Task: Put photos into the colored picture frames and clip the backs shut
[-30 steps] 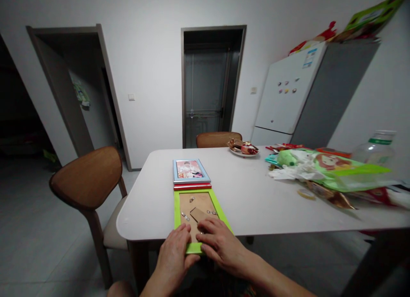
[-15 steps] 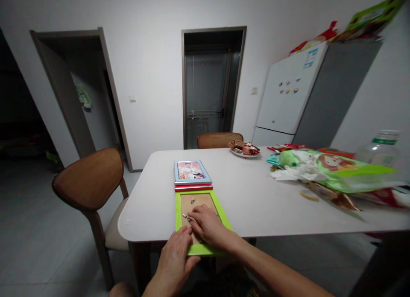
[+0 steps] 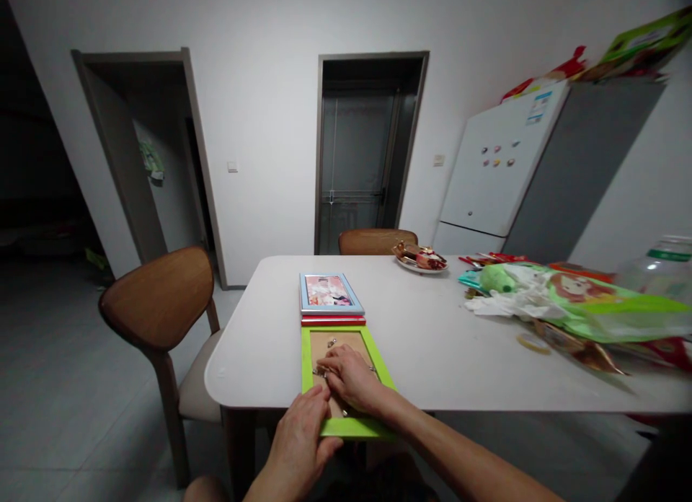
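A lime-green picture frame (image 3: 381, 361) lies back side up at the table's near edge, its front end jutting past the edge. Its brown backing board (image 3: 318, 336) carries small metal clips; one clip (image 3: 331, 342) shows near the far side. My left hand (image 3: 305, 426) grips the frame's near left side, thumb at the front and fingers on top. My right hand (image 3: 351, 379) rests over the backing, its fingertips closed on a metal clip (image 3: 320, 373) at the left side. Beyond it, a light-blue picture frame (image 3: 357, 300) with a pink picture sits on red frames (image 3: 332, 320).
A plate (image 3: 424, 269) of food stands at the table's far side. To the right are a green plastic bag (image 3: 610, 307), crumpled white tissue (image 3: 508, 296), a tape roll (image 3: 533, 344) and a clear jar (image 3: 657, 271). A wooden chair (image 3: 162, 300) stands left of the table (image 3: 432, 343).
The whole view has shifted slightly, putting things a little further right. My right fingertips have shifted slightly at the left-side clip. My left hand still holds the green frame.
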The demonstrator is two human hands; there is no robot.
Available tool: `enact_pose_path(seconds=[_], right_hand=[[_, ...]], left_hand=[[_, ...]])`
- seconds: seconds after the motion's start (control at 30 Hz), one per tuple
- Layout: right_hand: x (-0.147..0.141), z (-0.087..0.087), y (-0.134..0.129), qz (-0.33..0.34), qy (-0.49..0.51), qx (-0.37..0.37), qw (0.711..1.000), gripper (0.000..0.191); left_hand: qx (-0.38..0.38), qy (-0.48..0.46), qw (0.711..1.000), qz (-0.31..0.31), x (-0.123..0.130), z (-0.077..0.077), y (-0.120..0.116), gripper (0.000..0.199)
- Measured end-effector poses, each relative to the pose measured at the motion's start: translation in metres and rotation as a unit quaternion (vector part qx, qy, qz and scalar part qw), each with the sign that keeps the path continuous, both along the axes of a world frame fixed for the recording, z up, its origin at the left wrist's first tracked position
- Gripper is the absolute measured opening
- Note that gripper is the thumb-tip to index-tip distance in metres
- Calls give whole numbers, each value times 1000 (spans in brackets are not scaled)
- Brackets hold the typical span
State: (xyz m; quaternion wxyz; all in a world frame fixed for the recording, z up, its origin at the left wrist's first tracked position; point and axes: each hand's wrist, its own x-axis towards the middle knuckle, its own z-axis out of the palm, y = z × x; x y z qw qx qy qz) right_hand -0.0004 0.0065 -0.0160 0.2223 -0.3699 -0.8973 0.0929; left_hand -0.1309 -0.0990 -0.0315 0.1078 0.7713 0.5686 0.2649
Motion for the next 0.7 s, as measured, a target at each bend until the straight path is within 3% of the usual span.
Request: enact_pose_path(seconds=[0.17,0.47,0.7], right_hand=[[-2,1,34,-123,10,-37,992,21],[-14,-7,65,-173,-1,-85,981,22],[-20,-10,93,-255,-11,-132,958,22]], left_hand=[[-13,6,1000,-3,1,6,0,45],[-18,-1,1000,4,2,4,-2,46],[-27,-4,1000,11,3,7,-2,49]])
